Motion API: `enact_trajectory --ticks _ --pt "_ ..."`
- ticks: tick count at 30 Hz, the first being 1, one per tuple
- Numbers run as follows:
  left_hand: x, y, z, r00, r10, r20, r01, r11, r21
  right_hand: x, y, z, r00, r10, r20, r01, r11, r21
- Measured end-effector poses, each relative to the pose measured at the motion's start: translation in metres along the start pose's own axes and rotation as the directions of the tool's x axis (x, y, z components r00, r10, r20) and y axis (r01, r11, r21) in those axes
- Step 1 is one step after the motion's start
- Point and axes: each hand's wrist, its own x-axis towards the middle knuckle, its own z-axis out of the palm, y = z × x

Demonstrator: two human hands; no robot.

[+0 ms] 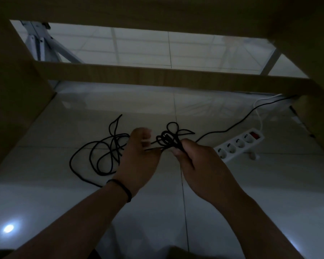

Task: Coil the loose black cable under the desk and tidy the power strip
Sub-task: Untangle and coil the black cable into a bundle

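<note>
A loose black cable (94,157) lies in tangled loops on the white tiled floor under the desk. My right hand (193,157) grips a small bunch of coiled loops (168,139) of that cable above the floor. My left hand (138,156) is beside it with fingers curled, pinching a strand that runs across to the bunch. One end of the cable trails right toward the back of the desk (247,114). A white power strip (239,144) with a red switch lies on the floor to the right of my right hand.
Wooden desk panels stand at left (13,113) and right (318,113), with a crossbar (166,77) across the back. A white cord (258,113) runs from the strip toward the back right. A white metal stand (39,45) is beyond the desk.
</note>
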Motion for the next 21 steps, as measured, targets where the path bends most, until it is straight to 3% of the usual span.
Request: enact_trajectory --ticks 2,5,12,21 --pt "-0.002 0.001 -0.003 0.986 0.159 0.049 -0.165 0.975 0.151 -0.001 -0.007 -0.005 1.0 -0.007 0.011 0.007 0.999 0.052" --pt "-0.002 0.008 -0.008 0.948 0.308 0.081 -0.317 0.933 0.168 -0.002 -0.01 -0.011 1.0 -0.017 0.021 0.015 0.995 0.094" --pt "0.01 0.014 -0.023 0.961 0.242 0.136 -0.26 0.956 0.136 0.001 0.013 -0.031 0.986 0.158 -0.053 -0.153 0.984 0.088" --pt "0.021 0.015 -0.044 0.965 0.262 -0.004 -0.257 0.949 0.181 0.003 0.034 -0.035 0.903 0.379 -0.202 -0.354 0.923 0.15"
